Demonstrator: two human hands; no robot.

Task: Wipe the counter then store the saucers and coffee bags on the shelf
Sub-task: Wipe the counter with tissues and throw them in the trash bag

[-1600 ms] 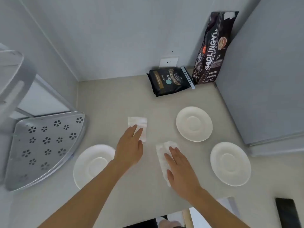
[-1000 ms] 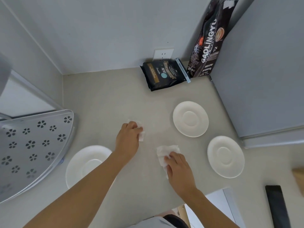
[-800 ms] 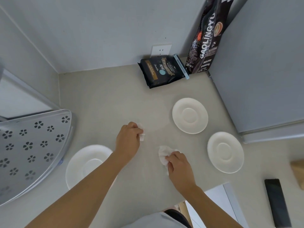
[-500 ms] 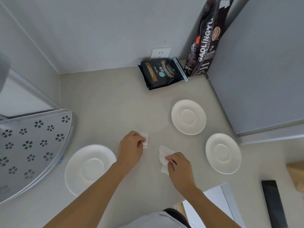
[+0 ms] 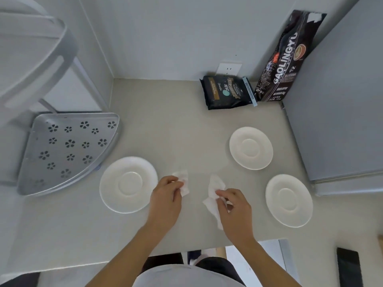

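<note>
Both hands sat low over the pale beige counter (image 5: 165,125), each curled around a tissue. The left hand (image 5: 166,195) had its fingers pinched on a small crumpled white tissue (image 5: 183,182), and the right hand (image 5: 234,206) gripped a longer crumpled white tissue (image 5: 214,193) that trailed down onto the counter beneath the palm.

Largest of the rest was the grey cabinet wall (image 5: 335,100) along the right edge. On the left stood the silver perforated corner shelf (image 5: 66,150), a quarter-round metal tray punched with flower-shaped holes, bare on top. Against the back wall beside the cabinet leaned the tall black coffee bag (image 5: 286,59) with white lettering, upright and tilted slightly. Just left of it, touching or nearly so, the smaller black coffee bag (image 5: 226,92) lay flat on the counter below a white wall socket (image 5: 229,69).

Three round white saucers rested on the counter, well apart from each other: the left saucer (image 5: 124,185) just beside the left hand and near the shelf's curved edge, the far right saucer (image 5: 251,148) nearer the bags, and the near right saucer (image 5: 289,200) close to the cabinet's corner.
</note>
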